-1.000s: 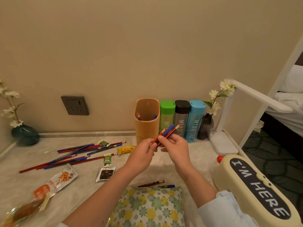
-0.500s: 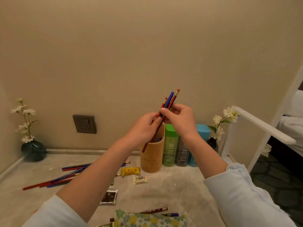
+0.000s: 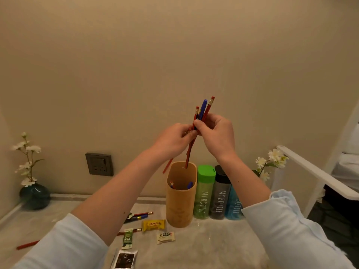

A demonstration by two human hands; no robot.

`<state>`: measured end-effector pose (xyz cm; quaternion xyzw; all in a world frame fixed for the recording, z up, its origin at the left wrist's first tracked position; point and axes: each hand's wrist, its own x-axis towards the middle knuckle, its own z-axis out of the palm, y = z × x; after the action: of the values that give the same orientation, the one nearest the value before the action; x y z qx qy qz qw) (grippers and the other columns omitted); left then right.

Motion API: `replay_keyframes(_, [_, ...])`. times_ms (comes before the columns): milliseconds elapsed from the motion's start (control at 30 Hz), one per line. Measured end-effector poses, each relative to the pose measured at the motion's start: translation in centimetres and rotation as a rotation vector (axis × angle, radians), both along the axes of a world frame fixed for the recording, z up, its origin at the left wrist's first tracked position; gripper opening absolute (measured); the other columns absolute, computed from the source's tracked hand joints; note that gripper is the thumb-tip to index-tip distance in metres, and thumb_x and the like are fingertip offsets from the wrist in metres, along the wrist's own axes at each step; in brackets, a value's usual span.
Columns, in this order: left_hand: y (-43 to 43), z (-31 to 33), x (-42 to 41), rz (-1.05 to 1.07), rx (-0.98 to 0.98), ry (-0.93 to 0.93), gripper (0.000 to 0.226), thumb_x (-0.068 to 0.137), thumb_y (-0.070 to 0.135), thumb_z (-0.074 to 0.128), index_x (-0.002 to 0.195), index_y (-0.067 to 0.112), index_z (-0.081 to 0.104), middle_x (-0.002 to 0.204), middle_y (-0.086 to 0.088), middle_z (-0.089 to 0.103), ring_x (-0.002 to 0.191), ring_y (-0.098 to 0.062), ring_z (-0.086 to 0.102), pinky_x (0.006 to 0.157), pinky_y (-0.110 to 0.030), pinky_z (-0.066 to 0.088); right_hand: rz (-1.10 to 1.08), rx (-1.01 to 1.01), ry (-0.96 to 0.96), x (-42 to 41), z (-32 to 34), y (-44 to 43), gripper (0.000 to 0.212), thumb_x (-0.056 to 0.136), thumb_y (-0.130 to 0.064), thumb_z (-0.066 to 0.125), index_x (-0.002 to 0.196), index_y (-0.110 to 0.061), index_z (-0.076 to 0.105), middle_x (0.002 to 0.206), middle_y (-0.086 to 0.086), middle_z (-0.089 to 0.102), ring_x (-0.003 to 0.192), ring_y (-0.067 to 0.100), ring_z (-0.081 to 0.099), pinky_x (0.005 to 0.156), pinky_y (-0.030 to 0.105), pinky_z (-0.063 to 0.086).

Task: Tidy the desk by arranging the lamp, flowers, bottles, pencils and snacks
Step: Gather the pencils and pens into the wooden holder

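Observation:
A bunch of red and blue pencils [image 3: 203, 111] stands nearly upright above the tan pencil holder [image 3: 180, 202]. My left hand [image 3: 172, 139] and my right hand [image 3: 217, 135] both pinch the bunch at its middle. One lower tip reaches the holder's rim and another sticks out to its left. Inside the holder I see two pencil ends. Right of it stand the green bottle [image 3: 205, 191], black bottle [image 3: 220, 195] and blue bottle [image 3: 234, 204]. More pencils [image 3: 142, 215] and snack packets [image 3: 154, 225] lie on the desk.
A dark green vase with white flowers [image 3: 33, 195] stands at the far left corner. A second vase of white flowers [image 3: 272, 160] and the white lamp [image 3: 318, 175] are at the right. A grey wall socket [image 3: 99, 164] sits behind. A bed lies past the right edge.
Both hands have lifted the pencil bunch from low over the desk and turned it upright above the holder. My view has tilted upward.

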<state>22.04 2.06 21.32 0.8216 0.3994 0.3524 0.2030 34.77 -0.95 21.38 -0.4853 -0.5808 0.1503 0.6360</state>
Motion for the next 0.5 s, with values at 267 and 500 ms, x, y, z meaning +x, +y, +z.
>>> replay_keyframes(267, [1.7, -5.2, -0.7, 0.006, -0.041, 0.010, 0.027, 0.096, 0.035, 0.049, 0.071, 0.034, 0.058, 0.053, 0.016, 0.055, 0.049, 0.000, 0.050, 0.049, -0.026, 0.034, -0.053, -0.074, -0.066, -0.5, -5.3, 1.5, 0.011, 0.086, -0.024, 0.067, 0.096, -0.028, 0.071, 0.084, -0.016, 0.070, 0.082, -0.004, 0.065, 0.072, 0.015, 0.052])
replay_keyframes(500, [2.0, -11.6, -1.9, 0.155, 0.045, 0.324, 0.028, 0.090, 0.041, 0.053, 0.065, 0.030, 0.048, 0.071, 0.006, 0.050, 0.069, -0.020, 0.056, 0.056, -0.035, 0.040, -0.054, -0.209, -0.093, -1.6, -13.1, 1.3, 0.015, 0.086, -0.024, 0.066, 0.097, -0.034, 0.070, 0.085, -0.020, 0.068, 0.083, -0.006, 0.063, 0.074, 0.020, 0.051])
